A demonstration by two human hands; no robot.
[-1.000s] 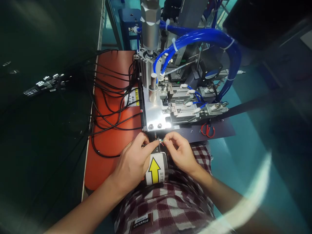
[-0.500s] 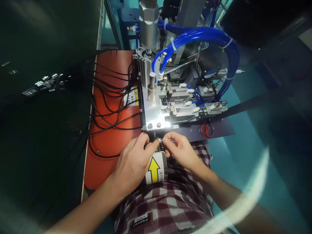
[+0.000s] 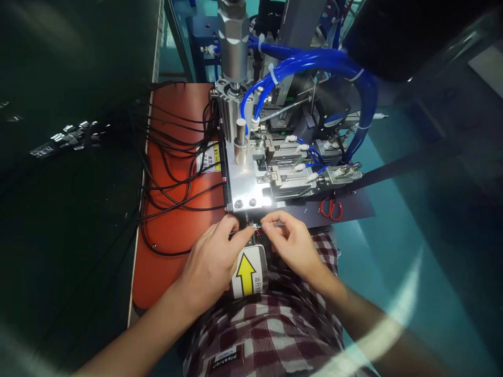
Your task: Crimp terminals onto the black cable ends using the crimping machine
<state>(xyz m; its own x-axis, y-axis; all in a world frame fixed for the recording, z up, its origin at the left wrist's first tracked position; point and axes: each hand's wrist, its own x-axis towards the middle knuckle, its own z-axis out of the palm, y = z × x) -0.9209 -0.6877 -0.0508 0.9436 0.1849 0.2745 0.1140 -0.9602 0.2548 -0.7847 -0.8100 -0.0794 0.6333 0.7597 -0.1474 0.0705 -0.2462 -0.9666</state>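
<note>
Between my hands, at the front edge of the metal machine (image 3: 245,183), lies a tiny part with thin red and white wires (image 3: 257,229). My left hand (image 3: 214,256) is bent over the machine's front track, its thumb tip against the small part and its index finger curled beside it. My right hand (image 3: 288,238) pinches at the part's right side, thumb and forefinger together on the thin wires. The fingertips hide much of the part. Just below, a white label with a yellow arrow (image 3: 246,275) covers the near end of the track.
Black cables (image 3: 176,201) cross the orange board (image 3: 165,230) at the left. Thick blue tubes (image 3: 314,57) arch above the machine. Red-handled scissors (image 3: 331,209) lie on the plate to the right. Small pneumatic cylinders (image 3: 293,178) stand behind my right hand.
The whole view has shifted slightly, with the machine a little further left. Both hands remain at the small part; my right fingertips sit marginally farther from my left thumb.
</note>
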